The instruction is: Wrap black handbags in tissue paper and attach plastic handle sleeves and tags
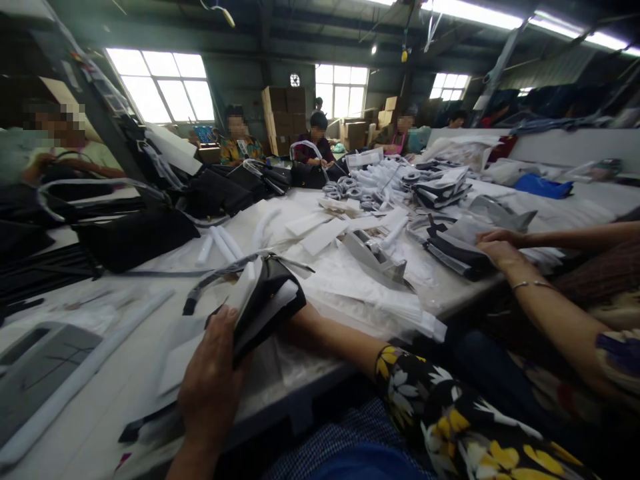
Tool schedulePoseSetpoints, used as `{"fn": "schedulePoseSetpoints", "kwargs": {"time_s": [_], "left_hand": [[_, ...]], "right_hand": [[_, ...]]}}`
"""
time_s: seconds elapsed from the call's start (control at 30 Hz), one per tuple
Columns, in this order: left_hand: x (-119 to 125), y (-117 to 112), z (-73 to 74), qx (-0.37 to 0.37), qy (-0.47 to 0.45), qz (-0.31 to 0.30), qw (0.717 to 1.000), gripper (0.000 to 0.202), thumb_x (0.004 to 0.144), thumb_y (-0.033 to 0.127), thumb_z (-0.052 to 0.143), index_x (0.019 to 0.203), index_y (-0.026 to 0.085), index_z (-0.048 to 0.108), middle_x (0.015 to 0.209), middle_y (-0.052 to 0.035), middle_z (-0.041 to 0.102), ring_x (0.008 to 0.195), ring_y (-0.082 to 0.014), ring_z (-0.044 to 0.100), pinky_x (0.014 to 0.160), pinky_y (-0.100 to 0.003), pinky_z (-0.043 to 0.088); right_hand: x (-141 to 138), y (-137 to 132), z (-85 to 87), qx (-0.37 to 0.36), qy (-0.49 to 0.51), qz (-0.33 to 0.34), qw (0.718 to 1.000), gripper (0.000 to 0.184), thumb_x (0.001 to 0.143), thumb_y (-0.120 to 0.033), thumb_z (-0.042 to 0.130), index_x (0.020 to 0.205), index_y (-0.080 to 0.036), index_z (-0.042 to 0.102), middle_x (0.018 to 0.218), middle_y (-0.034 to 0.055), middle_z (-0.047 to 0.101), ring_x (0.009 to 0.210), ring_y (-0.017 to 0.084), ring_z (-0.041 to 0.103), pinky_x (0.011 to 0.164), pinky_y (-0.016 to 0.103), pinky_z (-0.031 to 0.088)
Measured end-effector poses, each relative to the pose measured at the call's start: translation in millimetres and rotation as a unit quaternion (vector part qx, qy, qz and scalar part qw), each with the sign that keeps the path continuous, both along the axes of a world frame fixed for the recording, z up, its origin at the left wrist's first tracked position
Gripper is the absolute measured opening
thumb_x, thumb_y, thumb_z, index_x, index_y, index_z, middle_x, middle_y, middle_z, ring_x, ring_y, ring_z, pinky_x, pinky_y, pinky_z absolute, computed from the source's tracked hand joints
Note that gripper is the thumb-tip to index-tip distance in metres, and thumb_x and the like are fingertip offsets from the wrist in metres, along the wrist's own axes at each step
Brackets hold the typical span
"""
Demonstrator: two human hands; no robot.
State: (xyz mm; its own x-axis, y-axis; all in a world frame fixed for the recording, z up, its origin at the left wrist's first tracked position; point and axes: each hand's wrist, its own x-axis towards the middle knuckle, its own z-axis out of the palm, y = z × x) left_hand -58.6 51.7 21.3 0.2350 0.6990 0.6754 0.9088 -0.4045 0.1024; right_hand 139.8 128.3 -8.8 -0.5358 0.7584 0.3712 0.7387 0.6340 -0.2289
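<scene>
A black handbag (267, 303) is tilted on its side above the near edge of the white-covered table (120, 393). White paper stuffing shows in its opening, and a wrapped strap (207, 287) trails from it to the left. My left hand (213, 373) grips the bag's near left side, with the fingers along its edge. My right hand (303, 323) reaches in behind the bag's right end; its fingers are hidden by the bag. Under the left hand lie a clear plastic sheet and a dark strap end (131, 430).
A grey tape dispenser (45, 360) and a long white tube (90, 373) lie at left. Another dispenser (375, 257), white strips and wrapped handles (355, 190) cover the middle. A co-worker's hands (500, 247) hold another black bag at right. Black bags (137, 240) are stacked at left.
</scene>
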Motion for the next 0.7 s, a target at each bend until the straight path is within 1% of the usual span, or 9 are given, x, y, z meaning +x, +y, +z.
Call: {"fn": "schedulePoseSetpoints", "kwargs": {"time_s": [0.1, 0.17, 0.2, 0.27, 0.33, 0.43, 0.5, 0.6, 0.7], "left_hand": [[0, 1, -6.0, 0.008, 0.034, -0.017, 0.999, 0.079, 0.091, 0.014, 0.057, 0.158, 0.027, 0.016, 0.157, -0.0088, 0.037, 0.137, -0.0313, 0.046, 0.104, -0.044, 0.048], [2, 1, -10.8, 0.015, 0.067, -0.03, 0.997, 0.076, 0.092, 0.012, 0.053, 0.157, 0.026, 0.018, 0.157, -0.0084, 0.036, 0.139, -0.0317, 0.043, 0.105, -0.045, 0.047], [4, 1, -13.4, 0.02, 0.084, -0.035, 0.996, 0.073, 0.092, 0.011, 0.051, 0.157, 0.025, 0.019, 0.157, -0.008, 0.036, 0.14, -0.0319, 0.042, 0.106, -0.045, 0.047], [9, -2, -18.5, 0.034, 0.121, -0.043, 0.991, 0.067, 0.095, 0.01, 0.046, 0.156, 0.025, 0.024, 0.157, -0.0073, 0.038, 0.14, -0.0328, 0.042, 0.106, -0.046, 0.046], [16, -4, -22.8, 0.056, 0.151, -0.049, 0.986, 0.061, 0.097, 0.01, 0.042, 0.155, 0.025, 0.029, 0.156, -0.0072, 0.039, 0.138, -0.034, 0.043, 0.106, -0.048, 0.047], [23, -8, -26.3, 0.075, 0.176, -0.048, 0.98, 0.059, 0.096, 0.008, 0.04, 0.152, 0.025, 0.035, 0.155, -0.0073, 0.04, 0.136, -0.035, 0.045, 0.104, -0.048, 0.049], [25, -10, -26.8, 0.074, 0.185, -0.046, 0.979, 0.059, 0.096, 0.006, 0.039, 0.151, 0.025, 0.037, 0.155, -0.0067, 0.04, 0.136, -0.0346, 0.046, 0.104, -0.048, 0.05], [25, -15, -26.4, 0.061, 0.184, -0.051, 0.98, 0.058, 0.097, 0.007, 0.035, 0.151, 0.028, 0.038, 0.155, -0.0041, 0.04, 0.136, -0.0331, 0.047, 0.103, -0.046, 0.052], [22, -25, -26.4, 0.044, 0.164, -0.045, 0.984, 0.059, 0.098, 0.008, 0.033, 0.151, 0.032, 0.037, 0.155, -0.0014, 0.04, 0.136, -0.0313, 0.047, 0.104, -0.045, 0.052]], "right_hand": [[4, -26, 5.3, 0.016, 0.014, 0.015, 1.0, 0.03, 0.098, -0.024, 0.052, 0.122, -0.014, 0.065, 0.121, 0.013, 0.069, 0.111, 0.027, 0.064, 0.1, 0.041, 0.051], [16, -56, 16.2, 0.029, 0.024, 0.091, 0.995, 0.028, 0.098, -0.036, 0.055, 0.112, -0.017, 0.069, 0.104, 0.0077, 0.074, 0.091, 0.021, 0.07, 0.084, 0.031, 0.058], [23, -70, 24.7, 0.043, 0.044, 0.164, 0.985, 0.028, 0.098, -0.04, 0.055, 0.107, -0.018, 0.07, 0.096, 0.0051, 0.075, 0.083, 0.018, 0.07, 0.077, 0.027, 0.058], [37, -87, 47.1, 0.082, 0.106, 0.242, 0.961, 0.029, 0.099, -0.04, 0.055, 0.106, -0.016, 0.069, 0.094, 0.0051, 0.076, 0.083, 0.016, 0.071, 0.076, 0.024, 0.057], [43, -85, 71.7, 0.096, 0.181, 0.233, 0.95, 0.027, 0.1, -0.033, 0.054, 0.111, -0.014, 0.068, 0.101, 0.008, 0.075, 0.093, 0.016, 0.071, 0.085, 0.025, 0.056], [36, -47, 98.3, 0.03, 0.226, 0.091, 0.969, 0.025, 0.1, -0.026, 0.051, 0.114, -0.015, 0.069, 0.109, 0.0085, 0.074, 0.101, 0.015, 0.069, 0.092, 0.023, 0.053], [23, -7, 104.9, -0.058, 0.145, -0.026, 0.987, 0.028, 0.101, -0.027, 0.049, 0.117, -0.017, 0.069, 0.114, 0.0068, 0.073, 0.103, 0.015, 0.069, 0.092, 0.022, 0.051], [-2, 52, 100.3, -0.167, -0.013, -0.107, 0.98, 0.024, 0.094, -0.032, 0.061, 0.102, -0.016, 0.076, 0.101, 0.0081, 0.077, 0.098, 0.021, 0.071, 0.087, 0.026, 0.053], [-26, 91, 84.8, -0.209, -0.079, -0.151, 0.963, 0.027, 0.08, -0.039, 0.077, 0.079, -0.011, 0.077, 0.085, 0.0142, 0.077, 0.091, 0.029, 0.073, 0.078, 0.03, 0.055]]}}
